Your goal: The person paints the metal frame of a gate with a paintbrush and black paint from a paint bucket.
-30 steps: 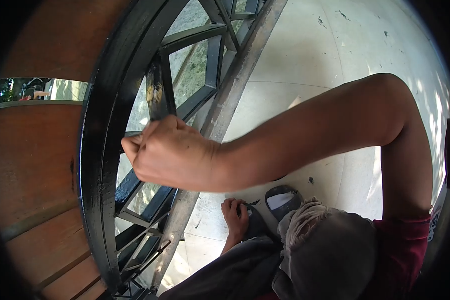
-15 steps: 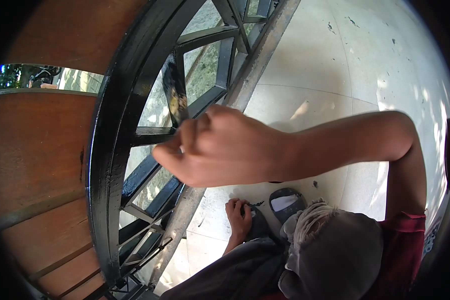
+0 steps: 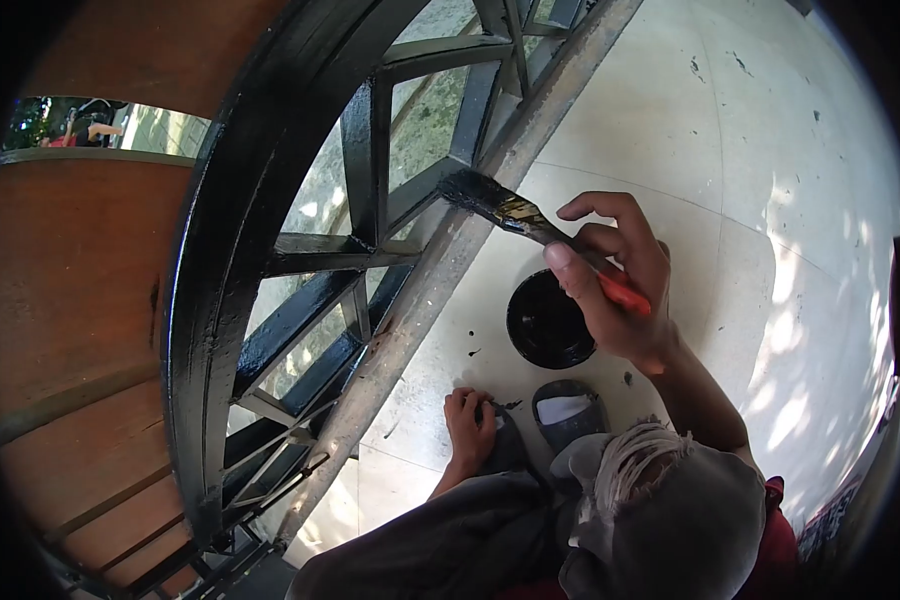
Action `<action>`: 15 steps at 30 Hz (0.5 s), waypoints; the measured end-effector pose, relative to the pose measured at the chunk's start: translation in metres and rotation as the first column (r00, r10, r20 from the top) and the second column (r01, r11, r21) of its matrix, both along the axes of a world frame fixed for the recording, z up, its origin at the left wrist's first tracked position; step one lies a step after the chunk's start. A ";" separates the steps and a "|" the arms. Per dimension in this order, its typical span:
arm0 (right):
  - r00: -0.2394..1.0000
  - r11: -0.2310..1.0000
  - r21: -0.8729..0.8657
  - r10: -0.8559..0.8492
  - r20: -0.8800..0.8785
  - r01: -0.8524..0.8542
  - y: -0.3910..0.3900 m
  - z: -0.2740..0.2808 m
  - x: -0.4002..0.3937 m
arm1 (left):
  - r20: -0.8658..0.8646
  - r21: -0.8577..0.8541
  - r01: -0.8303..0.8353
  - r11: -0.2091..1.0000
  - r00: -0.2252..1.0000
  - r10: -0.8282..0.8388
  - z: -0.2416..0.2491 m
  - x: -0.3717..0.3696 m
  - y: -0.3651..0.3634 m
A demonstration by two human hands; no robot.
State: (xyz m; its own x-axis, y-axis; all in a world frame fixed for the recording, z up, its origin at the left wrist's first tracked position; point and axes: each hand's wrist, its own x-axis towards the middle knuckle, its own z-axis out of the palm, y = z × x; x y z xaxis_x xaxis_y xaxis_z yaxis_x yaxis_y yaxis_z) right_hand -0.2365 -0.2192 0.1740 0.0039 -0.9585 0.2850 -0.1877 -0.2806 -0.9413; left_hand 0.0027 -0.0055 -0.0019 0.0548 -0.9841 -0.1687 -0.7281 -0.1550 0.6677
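Observation:
My right hand (image 3: pixel 625 280) grips a paintbrush (image 3: pixel 520 213) by its red-ended handle, thumb on one side and fingers curled on the other. Dark paint coats the bristles, whose tip meets or overlaps a bar of the black metal frame (image 3: pixel 365 165) near its joint with the long grey edge piece (image 3: pixel 440 260). Below the brush, a round black container (image 3: pixel 513 325) stands on the floor, its inside dark. Low down by my foot is my left hand (image 3: pixel 467 428), with loosely bent fingers, some apart, and no object visible in it.
Brown panels (image 3: pixel 80 270) lie behind the frame's curved outer bar (image 3: pixel 195 300). Dark spots mark the pale tiled floor (image 3: pixel 660 150). A dark sandal (image 3: pixel 570 412) and a grey knee with frayed white threads (image 3: pixel 670 500) are close below the container.
My right hand has swung right with the brush, away from the middle of the frame, bringing the black container into view. My left hand stays about where it was.

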 end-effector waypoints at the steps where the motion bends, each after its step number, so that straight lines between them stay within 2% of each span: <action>1: 1.000 0.998 -0.064 0.019 -0.014 -0.020 -0.006 0.001 0.000 | 0.004 0.005 -0.004 1.000 1.000 0.004 0.000 0.001 0.000; 2: 1.000 0.998 -0.061 0.023 -0.012 -0.024 -0.011 0.000 0.002 | 0.002 -0.006 -0.002 1.000 1.000 0.002 -0.001 0.001 0.000; 4: 0.999 0.941 -0.336 -0.039 -0.012 0.033 -0.022 0.002 0.009 | -0.007 -0.014 -0.012 1.000 1.000 0.012 -0.002 0.000 0.000; 6: 0.994 0.911 -0.404 -0.052 0.098 0.087 -0.026 -0.017 0.033 | 0.009 -0.001 -0.008 1.000 1.000 0.008 0.000 -0.001 -0.001; 7: 1.000 0.910 -0.413 -0.005 -0.026 -0.006 -0.028 -0.020 0.042 | 0.012 0.008 -0.019 1.000 1.000 0.019 0.000 -0.001 -0.001; 8: 0.989 0.930 -0.338 0.136 -0.049 -0.145 -0.026 -0.039 0.052 | 0.008 0.003 -0.034 0.999 0.999 0.034 -0.001 -0.003 -0.002; 10: 0.938 0.921 -0.201 0.306 -0.162 -0.335 -0.006 -0.056 0.055 | 0.013 -0.002 -0.011 1.000 1.000 0.011 -0.001 -0.001 -0.002; 14: 0.958 0.929 -0.237 0.265 -0.107 -0.283 0.004 -0.056 0.048 | 0.003 0.014 -0.024 1.000 1.000 0.024 -0.001 -0.001 -0.001; 15: 0.977 0.970 -0.119 0.212 -0.003 -0.211 0.002 -0.052 0.045 | 0.004 0.012 -0.025 1.000 1.000 0.025 -0.002 -0.001 0.000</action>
